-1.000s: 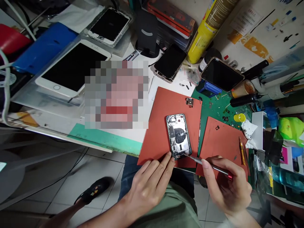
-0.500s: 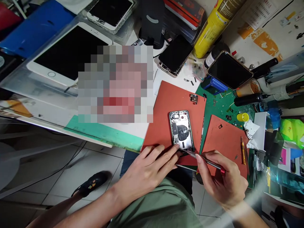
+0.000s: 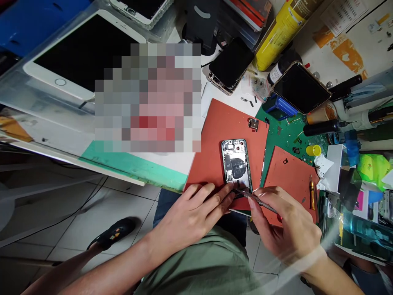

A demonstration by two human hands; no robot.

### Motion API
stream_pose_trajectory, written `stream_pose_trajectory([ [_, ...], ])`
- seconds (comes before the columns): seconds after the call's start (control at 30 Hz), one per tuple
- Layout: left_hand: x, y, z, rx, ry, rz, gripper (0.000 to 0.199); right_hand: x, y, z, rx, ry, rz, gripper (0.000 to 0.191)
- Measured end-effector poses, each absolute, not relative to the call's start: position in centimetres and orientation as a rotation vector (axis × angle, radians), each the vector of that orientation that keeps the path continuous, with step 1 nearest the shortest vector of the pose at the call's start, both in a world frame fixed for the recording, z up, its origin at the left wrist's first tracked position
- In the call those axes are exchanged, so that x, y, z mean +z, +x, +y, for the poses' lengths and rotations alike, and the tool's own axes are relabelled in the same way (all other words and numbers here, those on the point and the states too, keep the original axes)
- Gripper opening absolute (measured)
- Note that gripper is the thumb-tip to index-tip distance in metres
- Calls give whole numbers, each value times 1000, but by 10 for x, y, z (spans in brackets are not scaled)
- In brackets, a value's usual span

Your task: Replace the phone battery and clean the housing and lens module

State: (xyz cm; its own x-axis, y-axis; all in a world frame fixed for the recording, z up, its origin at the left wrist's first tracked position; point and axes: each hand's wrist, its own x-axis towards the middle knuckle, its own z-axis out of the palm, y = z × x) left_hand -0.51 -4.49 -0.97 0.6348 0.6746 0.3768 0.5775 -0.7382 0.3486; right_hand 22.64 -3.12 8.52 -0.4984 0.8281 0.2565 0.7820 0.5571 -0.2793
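In the head view, the opened phone (image 3: 236,166) lies on a reddish mat (image 3: 211,143), innards facing up. The left hand (image 3: 192,217) is stretched out, fingertips against the phone's near end. The right hand (image 3: 287,221) pinches a slim metal tool (image 3: 260,202), its tip at that same end. A gold screwdriver (image 3: 312,192) rests on a second mat (image 3: 285,180).

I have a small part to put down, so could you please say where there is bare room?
Bare: the left red mat, between opened phone and white surface; the right red mat, between small black frame and right hand. The green mat is crowded with bits.
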Motion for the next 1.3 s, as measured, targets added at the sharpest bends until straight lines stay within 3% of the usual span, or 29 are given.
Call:
stream_pose_trajectory([
  [0.17,-14,-4,-43,817,2678,1020,40,96,220,-20,28,-1181,-2513,18],
  [0.43,-10,-4,-44,819,2666,1043,40,107,228,-17,451,-1104,-2685,35],
  [0.57,-7,-4,-43,796,2667,1046,35,102,224,-12,255,-1080,-2609,17],
  [1.0,-7,-3,-42,857,2639,1041,29,89,219,-6,168,-1025,-2536,25],
  [1.3,-10,-3,-42,888,2620,1044,35,85,219,-11,95,-1077,-2514,25],
])
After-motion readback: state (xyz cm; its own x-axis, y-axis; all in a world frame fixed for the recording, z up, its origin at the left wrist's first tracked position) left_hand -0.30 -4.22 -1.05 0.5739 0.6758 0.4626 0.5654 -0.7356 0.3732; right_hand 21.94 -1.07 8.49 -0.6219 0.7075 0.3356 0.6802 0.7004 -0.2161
